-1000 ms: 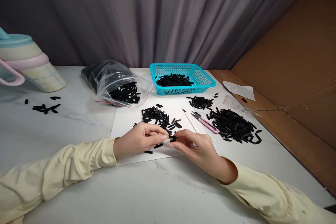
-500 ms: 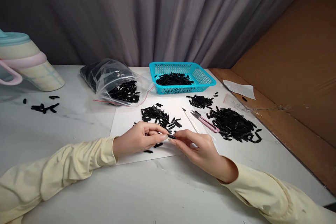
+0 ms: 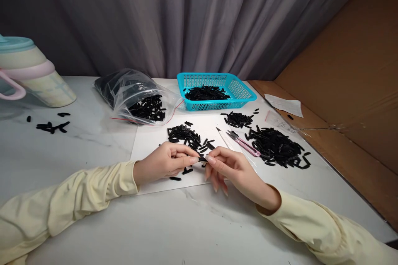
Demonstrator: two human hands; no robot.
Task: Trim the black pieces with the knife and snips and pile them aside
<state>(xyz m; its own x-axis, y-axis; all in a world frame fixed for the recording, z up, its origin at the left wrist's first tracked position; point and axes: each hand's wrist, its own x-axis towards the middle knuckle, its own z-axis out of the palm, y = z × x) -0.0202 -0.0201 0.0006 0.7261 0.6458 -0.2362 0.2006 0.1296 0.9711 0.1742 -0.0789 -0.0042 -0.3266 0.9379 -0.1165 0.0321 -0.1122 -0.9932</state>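
My left hand pinches one end of a small black strip-like piece between thumb and forefinger. At the other end, the thumb and forefinger of my right hand close on the same piece, while its other fingers hang lower. Both hands are over a white sheet. Just beyond them lies a loose pile of similar black pieces. Right of that pile are a slim white pointed tool and pink-handled thread snips. Fingers cover part of the held piece.
A blue mesh basket and an open zip bag, both containing black pieces, stand at the back. A larger pile and a smaller one lie to the right. A tilted tumbler and scattered pieces are at left.
My right hand has turned, its thumb now on top at the piece and its lower fingers spread downward. My left hand has barely moved.
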